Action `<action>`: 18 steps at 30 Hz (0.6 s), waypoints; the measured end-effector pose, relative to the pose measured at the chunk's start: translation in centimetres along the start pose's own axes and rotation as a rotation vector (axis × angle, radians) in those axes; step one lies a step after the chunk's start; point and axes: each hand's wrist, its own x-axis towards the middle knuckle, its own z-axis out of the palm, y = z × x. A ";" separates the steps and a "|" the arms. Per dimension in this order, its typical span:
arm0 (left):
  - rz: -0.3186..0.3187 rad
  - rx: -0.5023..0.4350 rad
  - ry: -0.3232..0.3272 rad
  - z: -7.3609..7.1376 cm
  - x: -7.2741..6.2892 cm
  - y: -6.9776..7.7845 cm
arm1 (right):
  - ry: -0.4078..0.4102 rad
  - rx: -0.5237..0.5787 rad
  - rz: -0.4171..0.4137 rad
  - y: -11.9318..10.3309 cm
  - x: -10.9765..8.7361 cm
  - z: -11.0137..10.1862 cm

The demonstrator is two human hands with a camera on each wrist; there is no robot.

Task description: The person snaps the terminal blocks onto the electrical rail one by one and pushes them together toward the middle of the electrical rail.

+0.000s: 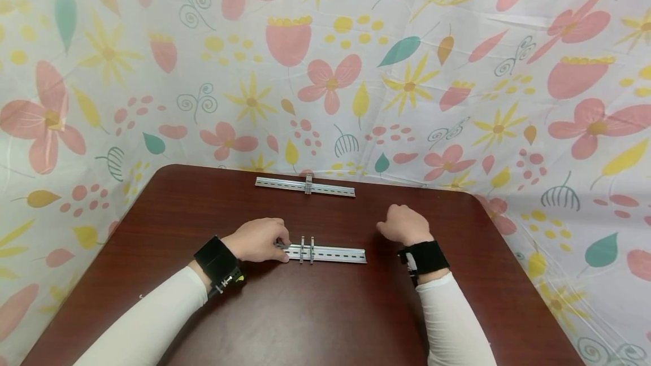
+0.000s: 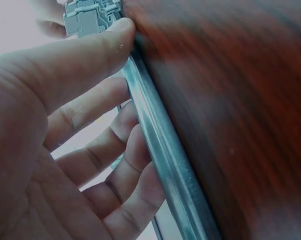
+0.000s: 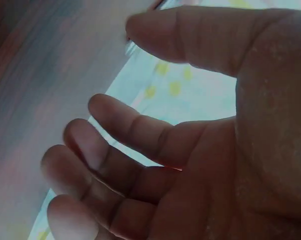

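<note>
A slotted metal DIN rail (image 1: 338, 254) lies across the middle of the table, with two small upright clip-on parts (image 1: 307, 250) on it, left of its centre. My left hand (image 1: 257, 240) pinches its left end, thumb on the near edge and fingers along the far side. In the left wrist view, the rail (image 2: 158, 130) runs between thumb and fingertips, and a grey clip-on part (image 2: 88, 17) shows beyond the thumb. My right hand (image 1: 405, 225) hangs to the right of the rail; the right wrist view shows its fingers (image 3: 140, 130) loosely bent with nothing in them.
Near the back edge of the dark red-brown table (image 1: 325, 321) lies a second slotted rail (image 1: 280, 184) with an upright clip-on part (image 1: 308, 184) near its middle. Behind the table hangs a flower-patterned cloth (image 1: 325, 72).
</note>
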 end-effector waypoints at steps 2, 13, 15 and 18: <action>0.000 -0.001 0.002 0.0 0.0 0.0 | -0.015 0.023 0.023 1.3 -0.2 -0.4; -0.016 -0.001 -0.007 0.1 0.0 0.0 | -0.091 0.036 0.109 6.4 -1.9 -0.9; -0.016 0.000 -0.006 0.2 0.0 0.0 | -0.108 0.044 0.108 7.0 -2.1 -0.8; -0.012 0.001 -0.004 0.1 0.0 0.0 | -0.127 0.056 0.102 7.8 -2.3 -1.0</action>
